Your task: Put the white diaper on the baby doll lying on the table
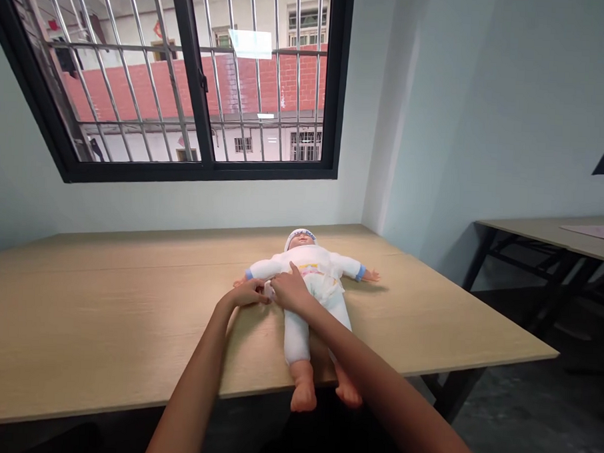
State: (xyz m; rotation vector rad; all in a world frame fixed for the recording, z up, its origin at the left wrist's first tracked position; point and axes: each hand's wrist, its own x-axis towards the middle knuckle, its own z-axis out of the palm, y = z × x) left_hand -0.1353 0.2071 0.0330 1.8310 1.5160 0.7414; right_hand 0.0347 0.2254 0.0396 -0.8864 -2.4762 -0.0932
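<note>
A baby doll (308, 259) lies on its back on the table, in a white top with blue cuffs, white trousers and a white cap. Around its waist is a white diaper (327, 288) with a coloured print along the top. At the doll's hip on the left side, my left hand (249, 293) pinches the white side edge (269, 290) of the diaper. My right hand (288, 287) lies over that hip, fingers curled at the same edge and one digit pointing up; its fingertips are partly hidden.
The wooden table (128, 312) stands against the wall, under a barred window (203, 82). Its front edge runs just below the doll's feet, which hang over it. Another table (542, 237) is at the right, beyond a gap.
</note>
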